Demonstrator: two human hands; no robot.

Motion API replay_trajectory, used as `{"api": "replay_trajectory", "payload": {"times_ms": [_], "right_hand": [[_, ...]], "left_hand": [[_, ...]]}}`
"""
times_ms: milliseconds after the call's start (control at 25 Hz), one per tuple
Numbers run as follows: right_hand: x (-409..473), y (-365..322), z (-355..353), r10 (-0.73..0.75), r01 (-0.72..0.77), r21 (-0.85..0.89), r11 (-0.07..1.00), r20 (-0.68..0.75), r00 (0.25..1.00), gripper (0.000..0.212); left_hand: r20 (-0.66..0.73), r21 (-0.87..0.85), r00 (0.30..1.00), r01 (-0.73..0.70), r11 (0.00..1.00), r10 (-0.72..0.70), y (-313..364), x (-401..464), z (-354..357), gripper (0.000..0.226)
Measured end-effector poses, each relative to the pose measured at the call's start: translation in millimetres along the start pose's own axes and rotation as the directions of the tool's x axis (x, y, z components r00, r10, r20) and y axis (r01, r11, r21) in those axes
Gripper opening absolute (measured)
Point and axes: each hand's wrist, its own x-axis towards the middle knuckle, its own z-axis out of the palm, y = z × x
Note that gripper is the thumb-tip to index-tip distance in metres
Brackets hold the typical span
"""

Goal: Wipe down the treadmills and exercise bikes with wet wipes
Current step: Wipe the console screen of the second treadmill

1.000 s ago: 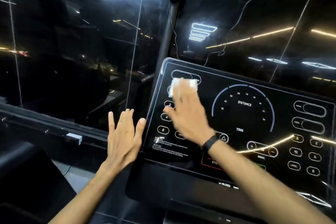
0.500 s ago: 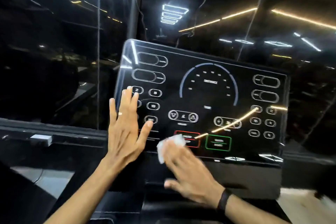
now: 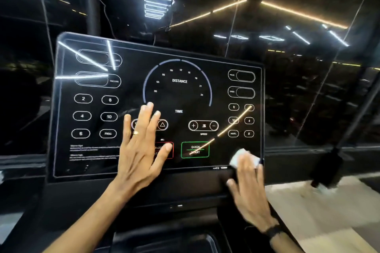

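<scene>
A: State the position of the wet wipe.

B: The white wet wipe lies against the lower right corner of the treadmill console, at the bottom edge of the glossy black panel. The right hand presses it there. The fingers extend over the wipe; motion blur prevents telling whether they curl around it.

A: State the condition of the left hand.

B: The left hand lies flat on the panel, left of centre, fingers straight and spread, holding nothing. The fingertips reach the lower arc of the DISTANCE dial. The palm partly covers the red-outlined button. A ring sits on one finger.

A: List adjacent panel features.

B: The green QUICK START button lies between the two hands. The SPEED control sits above it. Numbered buttons occupy both side columns.

A: Any containers?

B: A dark recessed tray sits below the console; its contents cannot be determined. A black wristband encircles the right wrist.
</scene>
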Motion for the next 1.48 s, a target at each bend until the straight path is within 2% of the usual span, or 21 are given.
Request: {"api": "replay_trajectory", "payload": {"times_ms": [80, 120, 240, 360, 440, 520, 560, 600, 640, 720, 760, 800, 840, 920, 1000, 1040, 1160, 1240, 1280, 1400, 1480], "right_hand": [[16.6, 5.8, -4.0, 0.370, -0.356, 0.208, 0.911, -0.032, 0.929, 0.086], [27.7, -6.6, -0.1, 0.411, -0.388, 0.267, 0.882, -0.037, 0.911, 0.089], [51.9, -89.3, 1.8, 0.150, -0.120, 0.244, 0.962, -0.109, 0.983, 0.094], [86.6, -166.5, -14.7, -0.199, 0.230, 0.165, 0.959, -0.182, 0.963, 0.091], [93.9, -212.2, -21.2, -0.545, 0.560, 0.093, 0.823, -0.146, 0.825, 0.091], [100.0, -237.1, -27.9, -0.829, 0.830, 0.000, 0.557, -0.053, 0.557, 0.092], [118.7, -240.1, -36.3, -0.893, 0.894, -0.034, 0.447, -0.079, 0.443, 0.090], [144.5, -240.4, -48.2, -0.894, 0.901, -0.017, 0.434, -0.135, 0.428, 0.082], [178.4, -238.5, -63.2, -0.835, 0.851, 0.014, 0.525, -0.187, 0.518, 0.068], [237.6, -242.9, -98.3, -0.441, 0.499, 0.068, 0.864, -0.378, 0.814, 0.062], [243.8, -248.8, -98.2, -0.302, 0.381, 0.141, 0.914, -0.392, 0.869, 0.069], [233.0, -256.9, -87.2, -0.336, 0.417, 0.153, 0.896, -0.383, 0.861, 0.074], [204.2, -268.1, -67.0, -0.532, 0.592, 0.129, 0.795, -0.320, 0.784, 0.079], [126.3, -275.4, -29.4, -0.916, 0.921, -0.031, 0.389, -0.118, 0.384, 0.087], [132.2, -264.7, -30.3, -0.988, 0.969, -0.195, 0.153, -0.007, 0.155, 0.081], [157.1, -268.2, -41.2, -0.980, 0.953, -0.229, 0.198, -0.055, 0.190, 0.075], [227.2, -293.7, -85.5, -0.662, 0.659, -0.123, 0.742, -0.294, 0.690, 0.071], [230.6, -319.9, -82.3, -0.472, 0.481, -0.059, 0.875, -0.328, 0.819, 0.074], [212.0, -333.5, -63.4, -0.537, 0.540, -0.076, 0.838, -0.283, 0.794, 0.073], [122.1, -346.1, -9.8, -0.885, 0.885, -0.060, 0.461, -0.108, 0.454, 0.070], [97.4, -326.4, 2.6, -0.943, 0.939, -0.091, 0.331, -0.078, 0.325, 0.067]], "left_hand": [[-0.006, 0.029, 0.999, 0.051, 0.998, -0.051, 0.5, -2.6, -0.4, 0.071], [-0.007, 0.035, 0.998, 0.068, 0.997, -0.068, 1.7, -5.2, -3.5, 0.071], [-0.025, 0.083, 0.988, 0.156, 0.984, -0.154, -9.0, -23.8, -16.5, 0.071], [-0.111, 0.153, 0.935, 0.350, 0.924, -0.336, -41.3, -45.6, -44.5, 0.070], [-0.183, 0.186, 0.890, 0.448, 0.875, -0.417, -59.1, -57.6, -69.0, 0.071], [-0.198, 0.231, 0.874, 0.481, 0.846, -0.443, -73.7, -66.2, -92.5, 0.071], [-0.189, 0.256, 0.875, 0.481, 0.839, -0.445, -79.2, -68.9, -100.9, 0.071], [-0.174, 0.282, 0.878, 0.478, 0.832, -0.446, -83.2, -70.4, -106.0, 0.071], [-0.157, 0.307, 0.879, 0.476, 0.824, -0.450, -85.3, -70.4, -107.5, 0.071], [-0.121, 0.326, 0.882, 0.470, 0.821, -0.456, -88.0, -68.3, -104.3, 0.070], [-0.111, 0.300, 0.879, 0.475, 0.827, -0.464, -88.1, -67.7, -100.6, 0.071], [-0.107, 0.248, 0.870, 0.493, 0.834, -0.482, -88.4, -66.3, -96.9, 0.073], [-0.099, 0.179, 0.851, 0.524, 0.832, -0.515, -89.5, -64.5, -94.4, 0.075], [-0.107, 0.089, 0.804, 0.594, 0.799, -0.585, -94.4, -58.4, -94.7, 0.079], [-0.128, 0.070, 0.778, 0.626, 0.776, -0.616, -98.7, -55.2, -97.9, 0.080], [-0.130, 0.064, 0.774, 0.630, 0.774, -0.619, -99.8, -54.9, -99.1, 0.081], [-0.096, 0.041, 0.767, 0.640, 0.767, -0.634, -96.2, -57.4, -99.1, 0.080], [-0.099, -0.021, 0.747, 0.659, 0.751, -0.658, -88.6, -61.8, -95.7, 0.080], [-0.102, -0.061, 0.725, 0.679, 0.732, -0.681, -86.0, -64.0, -95.2, 0.079], [-0.115, -0.176, 0.605, 0.769, 0.615, -0.788, -87.8, -69.2, -102.0, 0.073], [-0.138, -0.208, 0.554, 0.794, 0.571, -0.821, -90.1, -72.5, -107.2, 0.071]]}}
